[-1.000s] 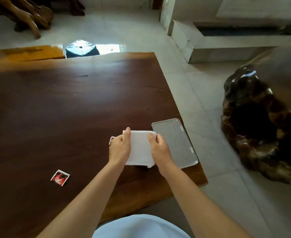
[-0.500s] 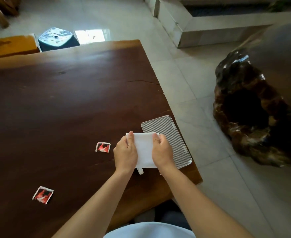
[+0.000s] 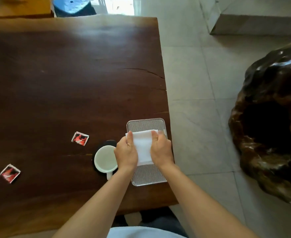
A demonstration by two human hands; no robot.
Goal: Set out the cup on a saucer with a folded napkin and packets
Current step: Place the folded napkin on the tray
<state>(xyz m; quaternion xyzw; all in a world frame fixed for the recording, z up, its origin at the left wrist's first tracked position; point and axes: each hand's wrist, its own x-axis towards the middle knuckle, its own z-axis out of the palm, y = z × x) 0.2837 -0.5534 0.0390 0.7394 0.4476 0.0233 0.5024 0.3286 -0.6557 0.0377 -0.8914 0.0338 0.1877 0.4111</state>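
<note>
Gripping folded napkin [image 3: 142,146] by side edges, left hand [image 3: 126,154], right hand [image 3: 161,151]; long axis toward-away, over tray [image 3: 145,176].

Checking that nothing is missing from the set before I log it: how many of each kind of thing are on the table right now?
Packets, red and white: 2
White cup: 1
Dark saucer under the cup: 1
White napkin, held over the tray by left hand and right hand: 1
Ribbed tray: 1
Total: 6
</note>
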